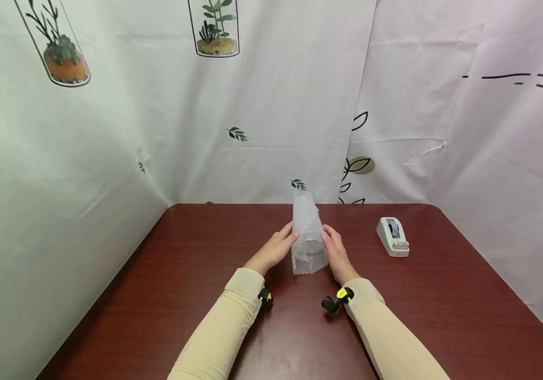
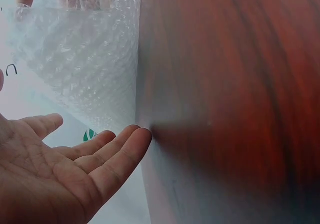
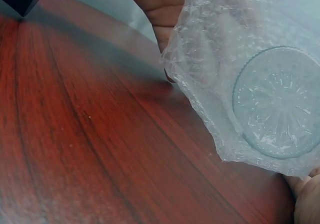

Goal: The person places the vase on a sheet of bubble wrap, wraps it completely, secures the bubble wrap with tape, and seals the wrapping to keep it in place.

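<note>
A clear glass with a ridged, starburst base [image 3: 280, 103] is wrapped in bubble wrap [image 1: 305, 221]. The bundle points lengthwise away from me over the table, with the base end toward me. My left hand [image 1: 273, 248] touches the bundle's left side; in the left wrist view its fingers [image 2: 107, 159] are nearly straight, fingertips right at the wrap and table. On the opposite side, my right hand [image 1: 339, 256] rests along the wrap with extended fingers. Loose wrap extends past the glass base. Part of the left hand shows hazily through the wrap in the right wrist view.
A white tape dispenser [image 1: 393, 237] stands at the right of the dark red wooden table [image 1: 195, 316]. White curtains [image 1: 271, 105] with plant prints enclose the back and sides. A black camera [image 1: 333, 303] is strapped to my right wrist.
</note>
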